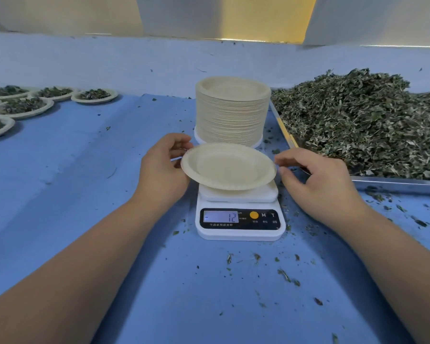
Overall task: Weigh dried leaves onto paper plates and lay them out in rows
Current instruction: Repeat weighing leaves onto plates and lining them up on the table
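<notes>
The light, bendy paper plate [229, 167] wants rim holds: left hand [164, 165] pinches its edge, right hand [318, 180] hangs loose beside it.

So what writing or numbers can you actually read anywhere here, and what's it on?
"- 12": display of the scale.
"M", "T": beside the yellow button on the scale.
Small print under display and buttons: too blurred to read.
paper plate: no writing.

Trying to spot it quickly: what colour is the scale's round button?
The button is yellow-orange, seen in the head view.
</notes>
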A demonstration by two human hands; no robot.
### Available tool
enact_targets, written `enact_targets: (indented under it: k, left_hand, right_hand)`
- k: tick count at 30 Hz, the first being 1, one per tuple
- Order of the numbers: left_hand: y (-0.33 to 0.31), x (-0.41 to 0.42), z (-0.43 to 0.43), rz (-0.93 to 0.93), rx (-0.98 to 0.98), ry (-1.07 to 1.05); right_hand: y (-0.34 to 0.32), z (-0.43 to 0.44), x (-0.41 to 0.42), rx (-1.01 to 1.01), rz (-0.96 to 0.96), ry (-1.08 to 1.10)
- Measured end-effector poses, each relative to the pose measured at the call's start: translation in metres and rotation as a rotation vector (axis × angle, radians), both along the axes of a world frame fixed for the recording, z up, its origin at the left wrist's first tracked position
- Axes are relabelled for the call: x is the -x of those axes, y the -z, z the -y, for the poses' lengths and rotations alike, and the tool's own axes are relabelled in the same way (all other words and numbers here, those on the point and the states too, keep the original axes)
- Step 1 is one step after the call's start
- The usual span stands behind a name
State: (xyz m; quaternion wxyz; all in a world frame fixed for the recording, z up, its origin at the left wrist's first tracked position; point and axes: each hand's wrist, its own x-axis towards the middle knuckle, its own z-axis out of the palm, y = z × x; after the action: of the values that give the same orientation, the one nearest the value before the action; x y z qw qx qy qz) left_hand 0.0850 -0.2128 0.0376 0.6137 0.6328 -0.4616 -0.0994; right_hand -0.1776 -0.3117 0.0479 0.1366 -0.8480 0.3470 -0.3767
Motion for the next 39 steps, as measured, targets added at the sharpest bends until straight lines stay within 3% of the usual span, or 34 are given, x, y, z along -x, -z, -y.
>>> enact_targets:
  k: [8, 13, 26, 39]
  left_hand:
    - [0.003, 0.002, 0.0, 0.037, -0.061, 0.031]
    - [0.002, 0.0, -0.001, 0.107, -0.118, 0.035]
    - [0.009, -0.016, 0.005, -0.152, -0.165, -0.064]
    - [0.009, -0.014, 0.004, -0.16, -0.177, -0.061]
  right_hand:
    - [0.002, -0.001, 0.002, 0.043, -0.017, 0.016]
    - [0.003, 0.006, 0.006, 0.018, 0.113, 0.086]
    - [0.007, 0.015, 0.012, -0.022, 0.095, 0.188]
    - [0.007, 0.015, 0.012, -0.05, 0.099, 0.18]
